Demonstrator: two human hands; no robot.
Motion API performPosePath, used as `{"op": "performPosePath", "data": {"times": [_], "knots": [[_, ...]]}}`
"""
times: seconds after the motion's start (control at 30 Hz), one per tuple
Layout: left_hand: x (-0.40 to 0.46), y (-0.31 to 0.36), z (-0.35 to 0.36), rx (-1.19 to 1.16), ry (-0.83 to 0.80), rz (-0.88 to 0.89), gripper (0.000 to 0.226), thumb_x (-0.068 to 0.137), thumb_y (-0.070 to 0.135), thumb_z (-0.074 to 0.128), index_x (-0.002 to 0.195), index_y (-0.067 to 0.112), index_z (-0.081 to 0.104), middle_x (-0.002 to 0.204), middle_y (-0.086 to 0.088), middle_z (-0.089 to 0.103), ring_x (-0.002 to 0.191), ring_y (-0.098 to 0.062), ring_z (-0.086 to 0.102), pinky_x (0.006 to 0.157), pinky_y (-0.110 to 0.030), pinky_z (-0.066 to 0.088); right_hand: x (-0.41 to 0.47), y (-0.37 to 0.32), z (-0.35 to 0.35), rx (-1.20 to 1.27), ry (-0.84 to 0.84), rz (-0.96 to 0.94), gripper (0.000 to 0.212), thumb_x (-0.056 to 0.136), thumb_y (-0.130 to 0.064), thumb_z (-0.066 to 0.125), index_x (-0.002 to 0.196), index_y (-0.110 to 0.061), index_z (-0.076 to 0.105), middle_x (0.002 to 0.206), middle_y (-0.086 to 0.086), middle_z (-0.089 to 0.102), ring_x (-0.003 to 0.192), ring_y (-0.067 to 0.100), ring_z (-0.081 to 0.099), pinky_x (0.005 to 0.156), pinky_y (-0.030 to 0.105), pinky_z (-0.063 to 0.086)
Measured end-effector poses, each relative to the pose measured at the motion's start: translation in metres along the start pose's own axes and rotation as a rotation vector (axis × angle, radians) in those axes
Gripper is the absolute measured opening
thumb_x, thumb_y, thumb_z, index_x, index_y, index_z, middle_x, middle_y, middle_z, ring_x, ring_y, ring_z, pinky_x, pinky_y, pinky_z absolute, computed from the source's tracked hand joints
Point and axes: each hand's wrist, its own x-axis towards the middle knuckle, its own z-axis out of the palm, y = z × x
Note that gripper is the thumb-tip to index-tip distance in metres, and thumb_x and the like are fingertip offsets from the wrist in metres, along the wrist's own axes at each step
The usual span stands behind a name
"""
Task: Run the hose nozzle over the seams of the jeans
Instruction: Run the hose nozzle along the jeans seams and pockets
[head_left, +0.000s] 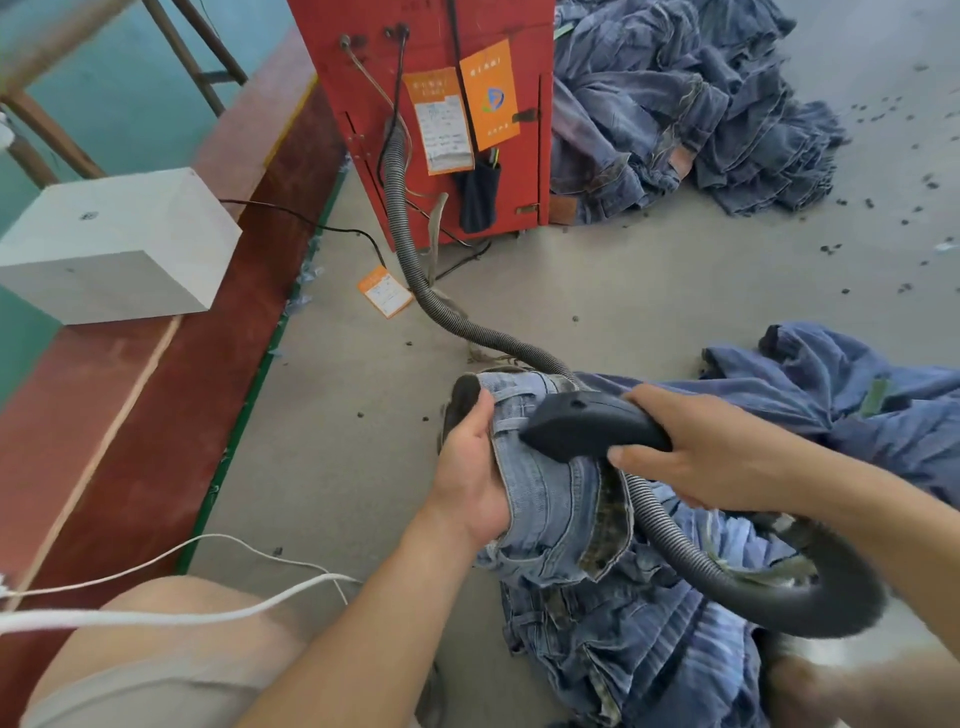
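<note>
Step in hand, by my reading: the nozzle pass over the waistband end of the faded light-blue denim jeans (550, 499), which are lying bunched on the grey concrete floor (363, 415) on top of a heap of darker blue denim garments (649, 649). The right hand (696, 457) is wrapping its grip closed around the rear of the dark grey, wedge-shaped plastic hose nozzle (587, 423), thumb showing below and fingers curling over the top; the nozzle tip is pointing left and appears to be touching a belt loop or waistband seam, though actual contact is hard to confirm. The left hand (467, 467) is gripping the bunched edge of the jeans, thumb on top and fingers hidden under the cloth, holding the fabric up for the nozzle. The grey ribbed flexible hose (410, 249) is running from the nozzle in a loop beside the right forearm, then passing behind the jeans and across the floor to the red box-shaped machine (431, 52) standing well apart, near a second pile of blue jeans (691, 109). Judging the task as partway along, with most seams not yet presented. The next move is likely calling for the nozzle to be drawn along the seam line while the left hand keeps the cloth taut, then regripping to expose a fresh seam; slack fabric could get drawn into the nozzle mouth.
</note>
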Motion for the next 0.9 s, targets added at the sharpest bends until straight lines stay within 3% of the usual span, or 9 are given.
{"op": "performPosePath", "data": {"times": [0.2, 0.27, 0.33, 0.4, 0.5, 0.7, 0.77, 0.8, 0.9], "knots": [[-0.004, 0.000, -0.003, 0.093, -0.053, -0.043, 0.072, 0.106, 0.060, 0.029, 0.142, 0.006, 0.061, 0.145, -0.024, 0.057, 0.131, -0.041, 0.058, 0.107, -0.053, 0.049, 0.015, -0.003, 0.006, 0.060, 0.307, 0.103, 0.022, 0.099, -0.046, 0.060, 0.110, -0.028, 0.052, 0.066, -0.003, 0.064, 0.049, 0.009, 0.061, 0.047, 0.028, 0.048], [-0.003, -0.001, -0.003, 0.106, -0.061, -0.023, 0.074, 0.106, 0.061, 0.026, 0.142, 0.007, 0.061, 0.146, -0.025, 0.057, 0.132, -0.041, 0.058, 0.109, -0.054, 0.049, 0.007, 0.003, -0.002, 0.086, 0.218, 0.039, 0.018, 0.097, -0.047, 0.062, 0.104, -0.032, 0.054, 0.059, -0.006, 0.065, 0.042, 0.007, 0.058, 0.042, 0.020, 0.041], [-0.002, 0.000, -0.005, 0.122, -0.044, 0.020, 0.079, 0.105, 0.066, 0.021, 0.148, 0.008, 0.054, 0.148, -0.025, 0.054, 0.137, -0.043, 0.052, 0.115, -0.058, 0.040, 0.001, -0.001, -0.001, 0.051, 0.061, -0.046, 0.013, 0.095, -0.051, 0.061, 0.099, -0.042, 0.052, 0.073, -0.025, 0.067, 0.049, 0.004, 0.061, 0.045, 0.016, 0.043], [-0.002, 0.001, -0.006, 0.132, -0.059, 0.038, 0.086, 0.102, 0.071, 0.019, 0.150, 0.007, 0.050, 0.151, -0.026, 0.051, 0.140, -0.045, 0.048, 0.120, -0.060, 0.032, 0.004, -0.007, 0.007, 0.022, 0.045, -0.079, 0.012, 0.094, -0.055, 0.059, 0.096, -0.046, 0.050, 0.084, -0.030, 0.064, 0.059, 0.002, 0.063, 0.051, 0.016, 0.045], [-0.002, 0.005, -0.009, 0.120, -0.113, 0.044, 0.091, 0.100, 0.075, 0.018, 0.151, 0.007, 0.050, 0.152, -0.027, 0.048, 0.142, -0.044, 0.047, 0.119, -0.058, 0.034, 0.014, -0.010, 0.016, 0.081, 0.195, -0.059, 0.013, 0.096, -0.052, 0.061, 0.099, -0.043, 0.053, 0.070, -0.017, 0.066, 0.055, 0.003, 0.063, 0.046, 0.017, 0.046], [-0.005, 0.013, -0.008, 0.160, -0.211, -0.017, 0.096, 0.095, 0.082, 0.022, 0.154, 0.010, 0.046, 0.156, -0.026, 0.045, 0.144, -0.044, 0.043, 0.119, -0.059, 0.035, 0.009, 0.003, 0.005, 0.119, 0.372, 0.030, 0.023, 0.093, -0.052, 0.060, 0.105, -0.035, 0.052, 0.059, -0.007, 0.061, 0.048, -0.002, 0.060, 0.045, 0.018, 0.039], [-0.005, 0.012, -0.009, 0.167, -0.220, -0.028, 0.098, 0.094, 0.083, 0.022, 0.154, 0.009, 0.045, 0.156, -0.026, 0.044, 0.145, -0.045, 0.042, 0.120, -0.059, 0.034, 0.005, 0.007, -0.008, 0.098, 0.324, -0.017, 0.017, 0.094, -0.049, 0.062, 0.100, -0.037, 0.052, 0.057, -0.008, 0.064, 0.043, 0.002, 0.058, 0.043, 0.018, 0.041], [-0.005, 0.012, -0.009, 0.165, -0.222, -0.032, 0.100, 0.094, 0.084, 0.021, 0.154, 0.009, 0.045, 0.155, -0.026, 0.045, 0.144, -0.045, 0.042, 0.119, -0.059, 0.034, 0.003, 0.006, -0.014, 0.073, 0.250, -0.062, 0.015, 0.095, -0.047, 0.063, 0.099, -0.040, 0.052, 0.062, -0.017, 0.066, 0.044, 0.002, 0.059, 0.044, 0.018, 0.043], [-0.005, 0.008, -0.008, 0.162, -0.235, -0.061, 0.106, 0.091, 0.087, 0.016, 0.155, 0.007, 0.043, 0.156, -0.028, 0.043, 0.145, -0.045, 0.040, 0.119, -0.058, 0.034, 0.001, -0.006, -0.008, -0.035, 0.060, -0.165, 0.016, 0.094, -0.052, 0.064, 0.101, -0.047, 0.052, 0.083, -0.030, 0.065, 0.061, 0.000, 0.064, 0.055, 0.015, 0.046]]}}
